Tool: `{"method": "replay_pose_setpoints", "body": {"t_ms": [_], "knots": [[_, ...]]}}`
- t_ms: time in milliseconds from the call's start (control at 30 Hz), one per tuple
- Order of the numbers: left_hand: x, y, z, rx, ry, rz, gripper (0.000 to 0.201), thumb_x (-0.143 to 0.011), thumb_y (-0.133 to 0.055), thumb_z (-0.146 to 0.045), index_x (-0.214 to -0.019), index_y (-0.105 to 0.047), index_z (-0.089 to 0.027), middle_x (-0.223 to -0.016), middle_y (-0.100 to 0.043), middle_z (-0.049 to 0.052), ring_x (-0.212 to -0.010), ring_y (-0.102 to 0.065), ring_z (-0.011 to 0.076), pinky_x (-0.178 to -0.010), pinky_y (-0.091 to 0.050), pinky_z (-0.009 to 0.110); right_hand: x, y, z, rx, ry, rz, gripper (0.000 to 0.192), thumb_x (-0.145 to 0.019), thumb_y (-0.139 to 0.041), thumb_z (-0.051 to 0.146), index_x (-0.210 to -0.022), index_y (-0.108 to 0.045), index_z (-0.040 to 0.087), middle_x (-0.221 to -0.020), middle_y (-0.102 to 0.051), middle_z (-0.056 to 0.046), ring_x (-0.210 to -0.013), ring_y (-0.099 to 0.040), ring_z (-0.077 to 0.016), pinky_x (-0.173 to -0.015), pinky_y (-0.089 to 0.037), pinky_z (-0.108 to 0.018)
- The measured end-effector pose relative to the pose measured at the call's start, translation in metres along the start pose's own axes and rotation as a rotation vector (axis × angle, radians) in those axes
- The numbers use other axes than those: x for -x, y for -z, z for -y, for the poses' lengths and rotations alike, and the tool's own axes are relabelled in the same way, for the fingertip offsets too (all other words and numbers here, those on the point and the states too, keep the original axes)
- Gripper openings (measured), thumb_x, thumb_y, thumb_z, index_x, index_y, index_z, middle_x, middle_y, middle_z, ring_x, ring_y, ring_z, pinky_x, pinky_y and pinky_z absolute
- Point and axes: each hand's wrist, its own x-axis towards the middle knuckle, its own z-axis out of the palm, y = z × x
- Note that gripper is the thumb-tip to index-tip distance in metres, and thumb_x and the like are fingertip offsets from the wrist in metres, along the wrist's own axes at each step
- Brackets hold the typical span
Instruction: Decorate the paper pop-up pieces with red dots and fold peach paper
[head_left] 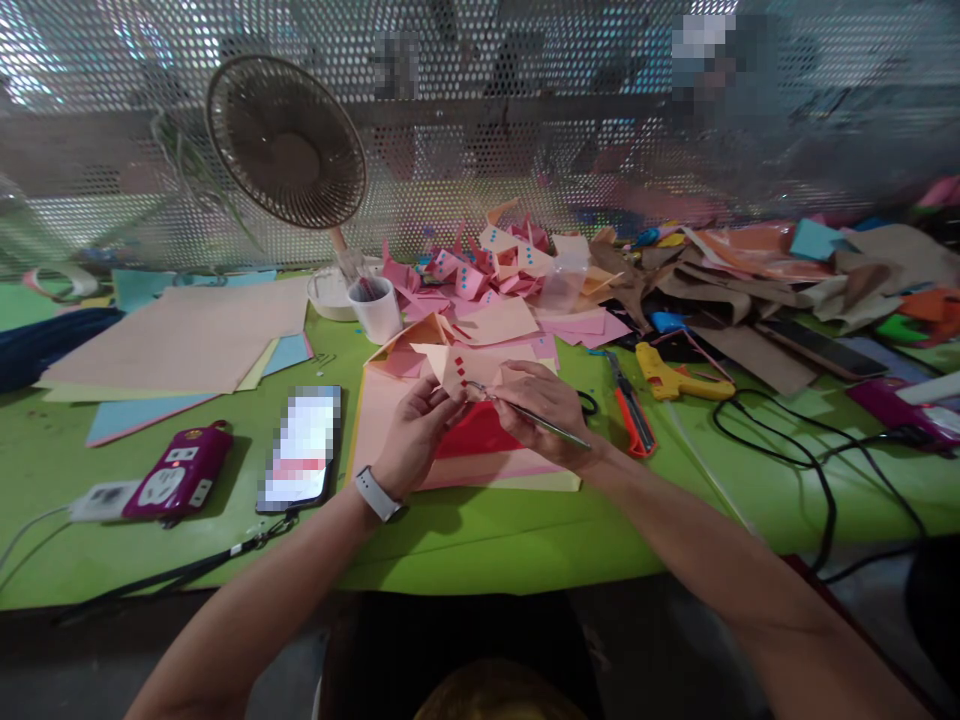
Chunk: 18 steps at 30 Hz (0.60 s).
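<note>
In front of me my left hand (420, 425), with a white watch on its wrist, pinches a pale peach folded paper piece (448, 368) that carries a row of small red squares. My right hand (536, 405) grips slim silver tweezers (551, 428), their tip close to the lowest red square. Whether the tip touches the paper is too small to tell. Under both hands lies a red paper sheet (480, 435) on a stack of pink and yellow sheets (525, 478).
Left are a lit phone (301, 450), a purple power strip (178, 475) and large paper sheets (180, 335). A white cup (376, 312), a fan (289, 145) and folded pink pieces (465, 270) stand behind. Right lie a box cutter (631, 408), a yellow glue gun (679, 375) and black cables (817, 470).
</note>
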Motion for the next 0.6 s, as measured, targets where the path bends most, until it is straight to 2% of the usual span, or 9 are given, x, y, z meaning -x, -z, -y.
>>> {"method": "replay_pose_setpoints", "body": {"t_ms": [100,433,600], "knots": [[-0.0004,0.0002,-0.0001,-0.026,-0.002,0.000,0.035,-0.071,-0.082,-0.022,-0.102,-0.066,-0.019,-0.101,-0.073,0.002,-0.093,-0.068,0.0126,-0.087,-0.053,0.024,-0.0011,-0.0001,0.0007,-0.006,0.026,-0.023,0.025,-0.086,-0.058,0.010,-0.108,-0.060,0.021,-0.082,-0.074,-0.002,-0.074,-0.070,-0.0149,-0.091,-0.059,-0.040],[-0.0020,0.0026,0.0002,-0.066,-0.005,-0.024,0.038,-0.069,-0.084,-0.028,-0.100,-0.064,-0.018,-0.097,-0.072,0.002,-0.085,-0.066,0.0106,-0.078,-0.054,0.022,-0.0003,-0.0002,0.0017,0.012,0.004,0.020,0.018,-0.089,-0.054,0.014,-0.103,-0.063,0.022,-0.082,-0.074,0.000,-0.073,-0.070,-0.0126,-0.092,-0.058,-0.040],[-0.0013,0.0027,-0.0001,-0.088,-0.018,-0.015,0.034,-0.073,-0.081,-0.028,-0.101,-0.064,-0.019,-0.094,-0.071,0.001,-0.087,-0.066,0.0121,-0.079,-0.054,0.023,0.0001,0.0037,0.0023,-0.002,-0.023,-0.036,0.017,-0.090,-0.057,0.018,-0.105,-0.064,0.022,-0.086,-0.075,-0.002,-0.079,-0.071,-0.0151,-0.090,-0.058,-0.040]]}}
